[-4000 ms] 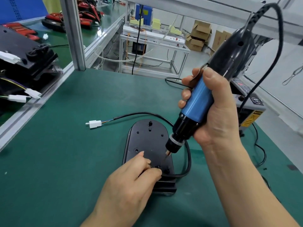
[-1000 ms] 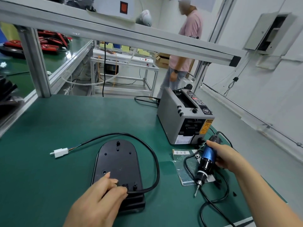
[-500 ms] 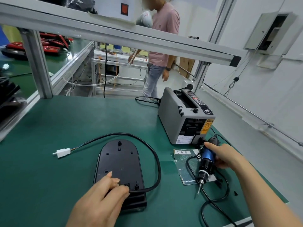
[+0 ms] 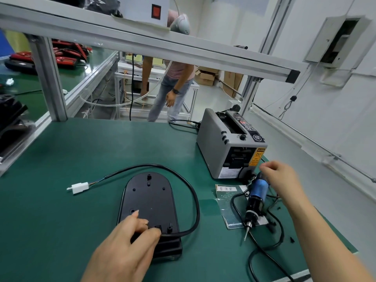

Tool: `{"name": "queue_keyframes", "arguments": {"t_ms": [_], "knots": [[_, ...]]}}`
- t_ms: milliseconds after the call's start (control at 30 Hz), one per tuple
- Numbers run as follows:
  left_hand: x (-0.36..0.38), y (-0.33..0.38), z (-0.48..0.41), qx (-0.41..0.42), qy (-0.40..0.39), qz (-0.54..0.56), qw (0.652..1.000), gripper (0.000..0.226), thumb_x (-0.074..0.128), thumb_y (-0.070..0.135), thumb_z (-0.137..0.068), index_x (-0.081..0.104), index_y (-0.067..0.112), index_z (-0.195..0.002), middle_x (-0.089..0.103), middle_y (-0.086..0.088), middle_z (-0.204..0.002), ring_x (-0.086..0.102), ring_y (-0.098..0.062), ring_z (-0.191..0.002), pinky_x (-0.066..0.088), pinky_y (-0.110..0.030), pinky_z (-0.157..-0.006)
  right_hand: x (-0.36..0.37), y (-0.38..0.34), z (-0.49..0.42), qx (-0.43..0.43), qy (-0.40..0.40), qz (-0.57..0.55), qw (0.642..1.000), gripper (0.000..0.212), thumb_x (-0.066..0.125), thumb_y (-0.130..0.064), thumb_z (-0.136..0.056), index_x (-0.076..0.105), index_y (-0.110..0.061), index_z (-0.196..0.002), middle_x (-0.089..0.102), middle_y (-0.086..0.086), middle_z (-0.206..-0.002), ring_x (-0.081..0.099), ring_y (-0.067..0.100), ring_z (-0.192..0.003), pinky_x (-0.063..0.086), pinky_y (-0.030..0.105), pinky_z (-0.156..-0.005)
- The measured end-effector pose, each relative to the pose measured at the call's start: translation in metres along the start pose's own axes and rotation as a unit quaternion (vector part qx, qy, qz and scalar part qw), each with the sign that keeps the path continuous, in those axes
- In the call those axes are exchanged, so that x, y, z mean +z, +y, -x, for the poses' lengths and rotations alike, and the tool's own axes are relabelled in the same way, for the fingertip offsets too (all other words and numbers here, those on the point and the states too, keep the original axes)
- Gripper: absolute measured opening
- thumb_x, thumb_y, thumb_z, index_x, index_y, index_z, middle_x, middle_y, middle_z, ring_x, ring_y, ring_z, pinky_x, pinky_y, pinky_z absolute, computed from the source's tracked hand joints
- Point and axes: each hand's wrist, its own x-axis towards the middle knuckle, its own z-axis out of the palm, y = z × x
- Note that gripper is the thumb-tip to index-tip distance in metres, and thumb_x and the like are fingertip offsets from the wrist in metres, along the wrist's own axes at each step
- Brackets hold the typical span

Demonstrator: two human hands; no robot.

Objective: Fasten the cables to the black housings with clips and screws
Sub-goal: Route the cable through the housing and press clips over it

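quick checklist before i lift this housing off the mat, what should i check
1. Screwdriver lying on the mat, bit clear of the housing: ok.
2. Right hand off the screwdriver: cannot tell.
3. Left hand resting on the housing to steady it: ok.
4. Cable fastened at the housing's near end: cannot tell, the left hand partly covers the spot.
5. White connector lying free on the mat: ok.

The left hand [image 4: 126, 247] and its forearm are showing bare, coming in just below the black housing [image 4: 150, 200]. The right hand [image 4: 282, 178] is showing bare too, its uncovered forearm running right of the housing.
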Motion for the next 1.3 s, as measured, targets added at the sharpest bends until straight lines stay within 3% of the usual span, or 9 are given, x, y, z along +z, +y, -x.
{"name": "queue_keyframes", "arguments": {"t_ms": [67, 167, 333, 667, 900, 1300], "knots": [[0.000, 0.001, 0.001, -0.005, 0.002, -0.001, 1.000, 0.008, 0.048, 0.027, -0.088, 0.056, 0.030, -0.086, 0.049, 0.006, -0.087, 0.065, -0.016, -0.094, 0.058, -0.038, -0.062, 0.008, -0.012, 0.000, 0.037, -0.038, -0.109, 0.993, 0.009, 0.063, -0.018, -0.086, 0.068, -0.017, -0.079, 0.056, -0.006, -0.058, 0.044, 0.012, -0.049, 0.037, 0.023, -0.045], [-0.001, 0.000, 0.001, -0.004, 0.000, -0.001, 1.000, 0.008, 0.048, 0.028, -0.088, 0.057, 0.030, -0.087, 0.049, 0.007, -0.088, 0.065, -0.015, -0.096, 0.058, -0.037, -0.061, 0.021, -0.024, -0.005, 0.113, -0.089, -0.197, 0.970, 0.011, 0.064, -0.016, -0.086, 0.065, -0.005, -0.089, 0.052, 0.005, -0.066, 0.040, 0.011, -0.048, 0.033, 0.017, -0.037], [-0.002, 0.002, 0.001, -0.004, -0.002, 0.001, 1.000, 0.010, 0.047, 0.028, -0.089, 0.057, 0.030, -0.088, 0.047, 0.007, -0.086, 0.066, -0.015, -0.094, 0.058, -0.038, -0.064, 0.030, -0.026, -0.018, 0.173, -0.079, -0.277, 0.942, 0.009, 0.064, -0.011, -0.085, 0.062, -0.006, -0.092, 0.049, -0.001, -0.056, 0.040, 0.008, -0.044, 0.032, 0.016, -0.034], [-0.007, 0.009, -0.005, -0.021, -0.013, -0.033, 0.999, 0.026, 0.046, 0.026, -0.084, 0.070, 0.022, -0.074, 0.060, -0.001, -0.078, 0.066, -0.016, -0.099, 0.056, -0.034, -0.050, 0.035, -0.033, -0.022, 0.187, -0.054, -0.333, 0.923, 0.010, 0.067, -0.011, -0.084, 0.059, -0.009, -0.076, 0.047, -0.002, -0.048, 0.039, 0.004, -0.033, 0.035, 0.013, -0.034], [-0.007, 0.008, -0.005, -0.013, -0.007, -0.010, 1.000, 0.010, 0.047, 0.027, -0.085, 0.056, 0.030, -0.085, 0.058, 0.000, -0.080, 0.066, -0.016, -0.098, 0.057, -0.037, -0.055, 0.041, -0.037, -0.017, 0.161, -0.020, -0.340, 0.927, 0.019, 0.065, -0.011, -0.085, 0.052, -0.011, -0.071, 0.045, 0.001, -0.055, 0.036, 0.009, -0.041, 0.034, 0.015, -0.035], [-0.007, 0.006, -0.003, -0.017, -0.011, -0.001, 1.000, 0.009, 0.046, 0.031, -0.085, 0.055, 0.034, -0.086, 0.053, 0.007, -0.084, 0.063, -0.013, -0.103, 0.056, -0.033, -0.056, 0.052, -0.039, -0.011, 0.142, 0.047, -0.326, 0.933, 0.024, 0.062, -0.011, -0.082, 0.048, -0.014, -0.064, 0.047, 0.002, -0.058, 0.039, 0.012, -0.046, 0.034, 0.023, -0.044]]}}
